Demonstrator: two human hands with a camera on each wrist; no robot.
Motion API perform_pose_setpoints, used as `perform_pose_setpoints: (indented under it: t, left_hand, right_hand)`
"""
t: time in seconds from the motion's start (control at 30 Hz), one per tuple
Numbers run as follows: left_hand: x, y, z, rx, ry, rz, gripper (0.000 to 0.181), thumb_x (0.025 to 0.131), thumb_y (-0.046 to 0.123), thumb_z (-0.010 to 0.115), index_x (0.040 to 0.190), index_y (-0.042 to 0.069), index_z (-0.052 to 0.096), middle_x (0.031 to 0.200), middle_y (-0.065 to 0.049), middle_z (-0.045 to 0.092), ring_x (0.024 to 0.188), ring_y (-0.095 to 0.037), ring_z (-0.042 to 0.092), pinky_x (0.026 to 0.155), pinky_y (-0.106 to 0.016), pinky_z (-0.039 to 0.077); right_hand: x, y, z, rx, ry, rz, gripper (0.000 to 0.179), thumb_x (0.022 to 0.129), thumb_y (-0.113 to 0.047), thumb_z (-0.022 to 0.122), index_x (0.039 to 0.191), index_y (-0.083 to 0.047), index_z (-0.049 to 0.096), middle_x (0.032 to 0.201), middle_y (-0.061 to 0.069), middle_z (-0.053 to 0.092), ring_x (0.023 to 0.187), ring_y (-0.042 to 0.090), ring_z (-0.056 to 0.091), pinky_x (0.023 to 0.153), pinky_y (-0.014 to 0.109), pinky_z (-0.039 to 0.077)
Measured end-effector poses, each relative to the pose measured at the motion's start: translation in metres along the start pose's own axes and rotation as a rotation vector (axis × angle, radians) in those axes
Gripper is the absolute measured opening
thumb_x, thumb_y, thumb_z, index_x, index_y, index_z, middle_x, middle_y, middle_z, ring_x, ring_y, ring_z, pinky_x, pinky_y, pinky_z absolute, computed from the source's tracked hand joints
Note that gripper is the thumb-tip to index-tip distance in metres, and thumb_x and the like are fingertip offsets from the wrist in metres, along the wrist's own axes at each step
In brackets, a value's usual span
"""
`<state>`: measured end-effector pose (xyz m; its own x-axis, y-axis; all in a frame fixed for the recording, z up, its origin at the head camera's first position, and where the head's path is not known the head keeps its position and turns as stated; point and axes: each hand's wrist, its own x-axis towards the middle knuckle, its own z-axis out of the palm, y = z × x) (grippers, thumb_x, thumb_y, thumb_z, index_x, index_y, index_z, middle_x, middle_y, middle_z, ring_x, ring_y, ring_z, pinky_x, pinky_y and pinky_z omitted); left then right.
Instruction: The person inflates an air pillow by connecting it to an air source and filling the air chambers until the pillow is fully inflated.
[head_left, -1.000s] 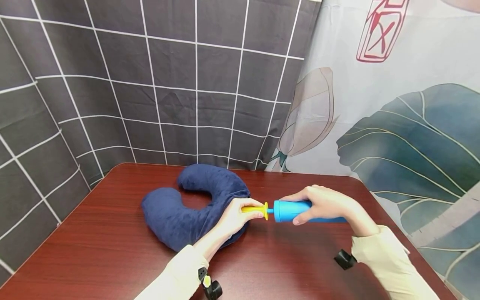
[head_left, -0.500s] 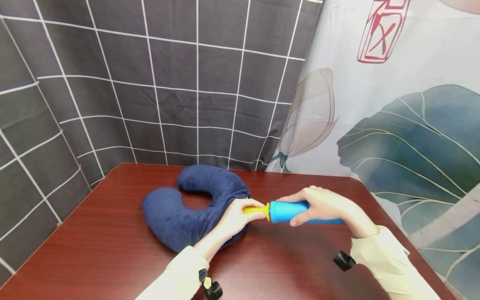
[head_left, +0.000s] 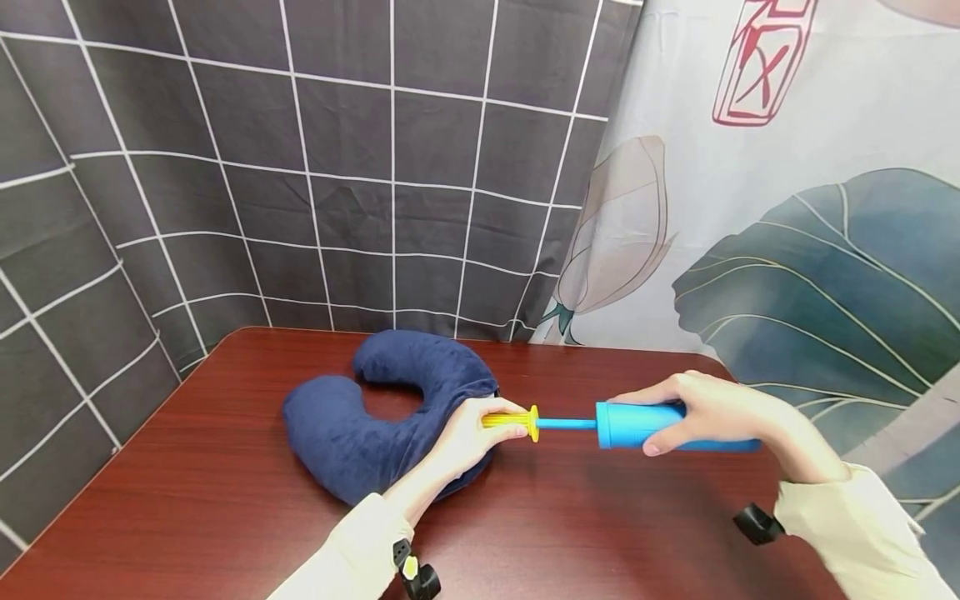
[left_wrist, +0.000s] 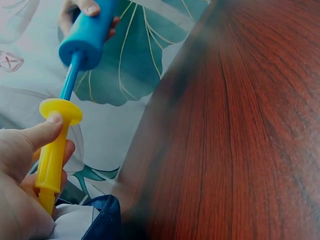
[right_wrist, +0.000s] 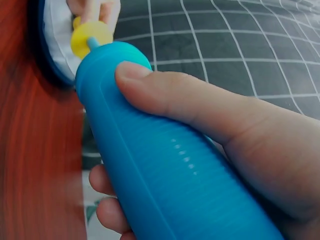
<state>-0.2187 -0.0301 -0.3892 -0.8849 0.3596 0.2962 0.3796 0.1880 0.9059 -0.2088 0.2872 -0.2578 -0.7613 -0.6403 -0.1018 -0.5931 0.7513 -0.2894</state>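
Note:
My left hand (head_left: 461, 437) pinches the yellow flanged end (left_wrist: 52, 155) of a blue hand pump, thumb close to the flange. This yellow end points into the right side of a navy U-shaped neck pillow (head_left: 360, 442), where a white inner lining (left_wrist: 75, 220) shows beside the zipped edge. Its narrow tip goes out of sight behind the left hand. Around the blue barrel (head_left: 618, 425) my right hand (head_left: 712, 417) is wrapped, thumb along the top. A length of thin blue rod (head_left: 566, 424) shows between flange and barrel. The pump lies roughly level above the table.
The reddish-brown wooden table (head_left: 187, 483) carries the pillow. Behind it hangs a dark grey curtain (head_left: 337, 208) with white grid lines, and a white cloth (head_left: 690, 83) with printed leaves hangs at the right. Each wrist bears a small black camera (head_left: 757, 525).
The right hand first pushes the barrel left until it meets the yellow flange, then draws it far to the right, exposing more rod. The left hand and pillow stay nearly still.

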Motion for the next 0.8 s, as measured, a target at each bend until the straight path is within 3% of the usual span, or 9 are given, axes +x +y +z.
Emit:
perform_pose_setpoints:
  t: [0.3,0.47,0.63,0.8]
  left_hand:
    - [-0.001,-0.001,-0.003,0.000,-0.004,0.040,0.025,0.086,0.018,0.075,0.109,0.006,0.074,0.103,-0.013,0.075,0.086,-0.006,0.066,0.080,-0.016,0.052]
    - [-0.002,0.000,-0.005,0.001,-0.015,0.012,0.027,0.087,0.019,0.075,0.111,0.009,0.074,0.106,-0.011,0.074,0.086,-0.005,0.064,0.081,-0.015,0.052]
    - [-0.002,-0.001,-0.006,0.005,-0.021,0.001,0.028,0.087,0.020,0.075,0.113,0.010,0.073,0.107,-0.009,0.074,0.087,-0.006,0.065,0.082,-0.015,0.052]
    - [-0.002,-0.001,-0.005,0.015,-0.016,0.034,0.026,0.087,0.019,0.075,0.110,0.007,0.074,0.104,-0.012,0.075,0.086,-0.007,0.065,0.080,-0.015,0.052]
  right_hand:
    - [-0.035,0.016,-0.011,-0.010,0.013,0.060,0.063,0.079,-0.053,0.077,0.137,-0.040,0.056,0.112,-0.013,0.068,0.088,-0.003,0.055,0.066,0.021,0.042]
    - [-0.048,0.023,-0.013,-0.021,0.028,0.072,0.064,0.080,-0.050,0.078,0.138,-0.038,0.056,0.112,-0.012,0.068,0.088,-0.003,0.054,0.065,0.021,0.042]
    - [-0.052,0.025,-0.013,-0.011,0.033,0.069,0.062,0.081,-0.045,0.078,0.138,-0.037,0.056,0.111,-0.012,0.067,0.088,-0.003,0.053,0.064,0.021,0.042]
    - [-0.044,0.021,-0.009,0.011,0.021,0.046,0.062,0.080,-0.047,0.078,0.138,-0.035,0.057,0.111,-0.012,0.069,0.087,-0.003,0.055,0.064,0.021,0.043]
